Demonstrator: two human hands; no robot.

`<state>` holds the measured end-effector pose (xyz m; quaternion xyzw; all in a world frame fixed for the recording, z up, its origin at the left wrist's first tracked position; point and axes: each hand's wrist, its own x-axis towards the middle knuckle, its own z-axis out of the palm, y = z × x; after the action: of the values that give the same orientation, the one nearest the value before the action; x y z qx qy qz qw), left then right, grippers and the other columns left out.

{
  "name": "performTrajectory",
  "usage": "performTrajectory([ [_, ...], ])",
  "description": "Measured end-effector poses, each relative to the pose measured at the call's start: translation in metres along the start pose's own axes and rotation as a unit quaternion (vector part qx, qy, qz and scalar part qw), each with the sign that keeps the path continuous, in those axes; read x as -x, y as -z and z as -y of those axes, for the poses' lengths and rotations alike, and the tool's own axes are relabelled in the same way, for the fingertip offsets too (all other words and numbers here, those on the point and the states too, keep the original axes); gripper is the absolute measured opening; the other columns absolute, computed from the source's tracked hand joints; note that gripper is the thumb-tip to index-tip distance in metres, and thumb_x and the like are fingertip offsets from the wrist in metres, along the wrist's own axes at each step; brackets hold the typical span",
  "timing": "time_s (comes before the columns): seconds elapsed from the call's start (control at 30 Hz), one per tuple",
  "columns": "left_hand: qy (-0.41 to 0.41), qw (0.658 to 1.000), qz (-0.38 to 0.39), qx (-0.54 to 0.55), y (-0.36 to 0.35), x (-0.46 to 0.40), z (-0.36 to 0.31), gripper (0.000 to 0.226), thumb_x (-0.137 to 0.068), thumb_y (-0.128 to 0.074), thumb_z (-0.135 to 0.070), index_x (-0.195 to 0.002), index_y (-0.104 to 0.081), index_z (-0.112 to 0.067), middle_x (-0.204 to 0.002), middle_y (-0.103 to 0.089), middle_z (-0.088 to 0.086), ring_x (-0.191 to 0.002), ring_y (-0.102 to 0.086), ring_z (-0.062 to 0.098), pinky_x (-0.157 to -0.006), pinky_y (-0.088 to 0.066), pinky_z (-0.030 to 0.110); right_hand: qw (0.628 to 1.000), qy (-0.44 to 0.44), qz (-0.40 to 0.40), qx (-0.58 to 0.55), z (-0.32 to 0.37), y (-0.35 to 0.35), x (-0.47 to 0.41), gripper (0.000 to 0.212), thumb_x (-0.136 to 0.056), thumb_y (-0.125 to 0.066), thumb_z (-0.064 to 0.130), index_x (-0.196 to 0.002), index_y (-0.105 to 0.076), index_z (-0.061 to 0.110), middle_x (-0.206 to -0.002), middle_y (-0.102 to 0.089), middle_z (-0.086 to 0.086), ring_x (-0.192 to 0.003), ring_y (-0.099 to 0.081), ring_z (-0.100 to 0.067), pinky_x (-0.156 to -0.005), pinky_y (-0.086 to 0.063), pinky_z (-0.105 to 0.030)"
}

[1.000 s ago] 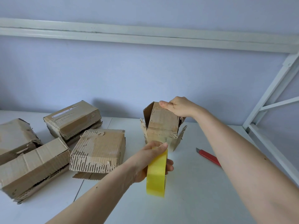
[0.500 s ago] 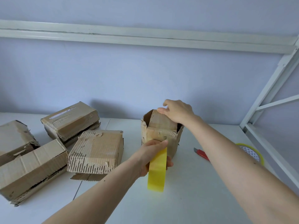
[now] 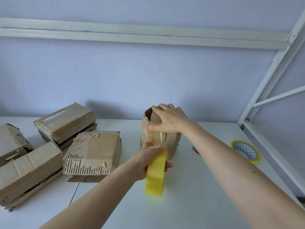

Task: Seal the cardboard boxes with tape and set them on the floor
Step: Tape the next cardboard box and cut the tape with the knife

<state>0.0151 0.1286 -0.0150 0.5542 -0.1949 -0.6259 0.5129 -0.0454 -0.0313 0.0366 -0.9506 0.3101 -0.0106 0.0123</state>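
Gripping the yellow roll of clear packing tape [image 3: 155, 176] edge-on, the left hand [image 3: 148, 161] has its fingers curled round the ring, thumb on top. A strip of transparent tape [image 3: 156, 138] runs up from the roll onto the front of the small upright brown cardboard box [image 3: 173, 142], which stands on the white table [image 3: 189, 195] near its middle, close to the pale wall. On the box's top, the right hand [image 3: 168, 121] presses down with fingers spread flat over the folded flaps — the thumb lies along the upper front edge, just above the tape.

Left of this box lie four worn brown cardboard boxes [image 3: 92, 151], torn and showing bare corrugation, clustered close together. To the right, a second yellow-rimmed tape roll [image 3: 245, 151] lies flat on the table beside the white metal frame [image 3: 264, 90]. Just past the right forearm, a small red-and-grey tip of some tool [image 3: 195, 149] shows — too little to tell what.
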Motion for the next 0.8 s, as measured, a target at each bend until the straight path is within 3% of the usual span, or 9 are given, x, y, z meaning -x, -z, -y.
performTrajectory([
  [0.1,-0.030,0.999,0.010,-0.021,-0.001,-0.002,0.006,0.028,-0.101,-0.061,-0.029,-0.122,-0.045,-0.021,-0.100,-0.061,0.023,-0.078,-0.074,0.037,-0.066,-0.060,0.040,1.000,-0.004,0.003,0.000,0.003,0.002,-0.002,0.098,-0.079,-0.042,0.087,-0.156,-0.022,0.030,-0.158,-0.030,0.004,-0.142,-0.028,-0.028,-0.110,-0.029,-0.049],
  [0.17,-0.052,0.998,0.024,-0.024,0.001,-0.001,0.008,0.024,-0.101,-0.060,-0.032,-0.122,-0.047,-0.029,-0.103,-0.064,0.020,-0.084,-0.074,0.038,-0.071,-0.060,0.041,1.000,-0.002,0.025,-0.013,0.003,0.005,0.002,0.100,-0.079,-0.043,0.087,-0.158,-0.016,0.031,-0.165,-0.018,0.003,-0.150,-0.017,-0.027,-0.117,-0.020,-0.053],
  [0.27,-0.063,0.997,0.040,-0.028,0.002,-0.003,0.009,0.025,-0.103,-0.057,-0.032,-0.125,-0.048,-0.037,-0.104,-0.065,0.019,-0.085,-0.073,0.039,-0.073,-0.060,0.043,0.986,0.003,0.037,-0.164,-0.008,0.014,0.019,0.092,-0.084,-0.044,0.080,-0.159,-0.016,0.034,-0.167,-0.011,0.007,-0.154,-0.008,-0.016,-0.123,-0.009,-0.049],
  [0.33,-0.063,0.997,0.045,-0.023,0.003,-0.005,0.009,0.026,-0.103,-0.057,-0.031,-0.127,-0.047,-0.036,-0.103,-0.064,0.021,-0.084,-0.072,0.040,-0.072,-0.058,0.043,0.950,-0.020,-0.039,-0.308,-0.023,0.017,0.032,0.072,-0.092,-0.050,0.067,-0.152,-0.038,0.029,-0.159,-0.034,0.010,-0.147,-0.028,-0.008,-0.120,-0.022,-0.034],
  [0.4,-0.063,0.997,0.043,-0.017,0.003,-0.008,0.008,0.029,-0.102,-0.057,-0.030,-0.128,-0.045,-0.034,-0.103,-0.062,0.023,-0.084,-0.072,0.040,-0.070,-0.058,0.043,0.917,-0.080,-0.161,-0.355,-0.042,0.013,0.044,0.041,-0.096,-0.059,0.049,-0.124,-0.065,0.019,-0.131,-0.063,0.006,-0.124,-0.055,-0.008,-0.105,-0.040,-0.026],
  [0.47,-0.066,0.997,0.043,-0.013,0.003,-0.010,0.006,0.031,-0.102,-0.057,-0.030,-0.130,-0.043,-0.033,-0.103,-0.061,0.024,-0.084,-0.071,0.041,-0.068,-0.058,0.043,0.909,-0.146,-0.203,-0.333,-0.067,-0.004,0.058,0.024,-0.094,-0.066,0.036,-0.098,-0.071,0.013,-0.100,-0.072,0.003,-0.100,-0.065,-0.015,-0.091,-0.048,-0.032],
  [0.53,-0.070,0.996,0.046,-0.011,0.003,-0.011,0.005,0.031,-0.102,-0.056,-0.030,-0.130,-0.043,-0.033,-0.104,-0.060,0.024,-0.084,-0.071,0.040,-0.069,-0.059,0.043,0.928,-0.195,-0.139,-0.286,-0.089,-0.029,0.073,0.016,-0.088,-0.071,0.034,-0.090,-0.071,0.018,-0.089,-0.071,0.007,-0.093,-0.066,-0.018,-0.086,-0.052,-0.036],
  [0.67,-0.075,0.996,0.051,-0.012,0.001,-0.015,0.003,0.029,-0.104,-0.055,-0.028,-0.130,-0.043,-0.033,-0.107,-0.060,0.024,-0.083,-0.072,0.039,-0.071,-0.061,0.043,0.960,-0.259,0.039,-0.101,-0.110,-0.077,0.102,0.033,-0.083,-0.069,0.048,-0.103,-0.067,0.022,-0.106,-0.066,0.005,-0.104,-0.062,-0.023,-0.080,-0.049,-0.033],
  [0.8,-0.069,0.996,0.050,-0.014,0.003,-0.017,0.004,0.031,-0.105,-0.050,-0.015,-0.130,-0.044,-0.034,-0.107,-0.062,0.026,-0.085,-0.071,0.043,-0.075,-0.059,0.045,0.967,-0.245,0.069,-0.012,-0.118,-0.097,0.113,0.016,-0.092,-0.059,0.025,-0.103,-0.068,0.015,-0.109,-0.065,-0.008,-0.100,-0.063,-0.031,-0.069,-0.046,-0.032],
])
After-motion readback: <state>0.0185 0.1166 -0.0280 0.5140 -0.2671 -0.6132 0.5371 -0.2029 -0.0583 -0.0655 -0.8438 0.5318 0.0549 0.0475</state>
